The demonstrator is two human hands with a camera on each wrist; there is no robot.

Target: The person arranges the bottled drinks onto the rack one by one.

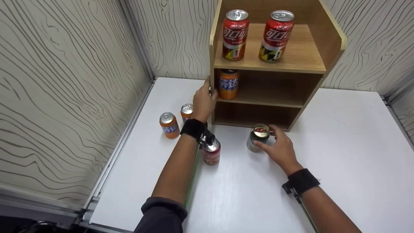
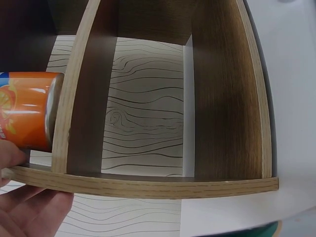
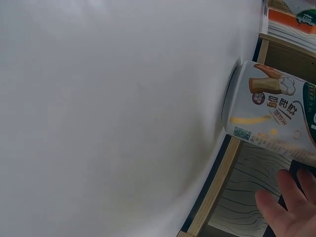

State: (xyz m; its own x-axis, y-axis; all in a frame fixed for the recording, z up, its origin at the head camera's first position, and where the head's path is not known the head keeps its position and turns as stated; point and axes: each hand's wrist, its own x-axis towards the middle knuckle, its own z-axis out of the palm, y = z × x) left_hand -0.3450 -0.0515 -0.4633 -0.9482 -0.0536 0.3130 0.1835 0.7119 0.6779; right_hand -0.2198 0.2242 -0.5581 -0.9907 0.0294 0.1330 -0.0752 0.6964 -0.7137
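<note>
My left hand [image 1: 203, 102] grips the left side panel of a wooden shelf [image 1: 291, 69], thumb inside and fingers outside. Near that thumb, an orange soda can [image 2: 29, 111] stands in the middle compartment. In front of the shelf's bottom right, my right hand [image 1: 281, 150] holds a green-and-white can [image 1: 254, 147] between thumb and index finger. The other fingers spread out in the right wrist view, where the can's white lower side [image 3: 276, 108] shows. Whether its base touches the table cannot be told. A red soda can [image 1: 212, 157] stands beside my left wrist.
Two red cola cans, a left one [image 1: 236, 35] and a right one [image 1: 278, 37], stand on the shelf's top level. Left of the shelf, two orange cans, one nearer [image 1: 168, 126] and one farther [image 1: 187, 111], stand on the white table [image 1: 349, 145]. Patterned wall panels [image 1: 64, 81] enclose the table.
</note>
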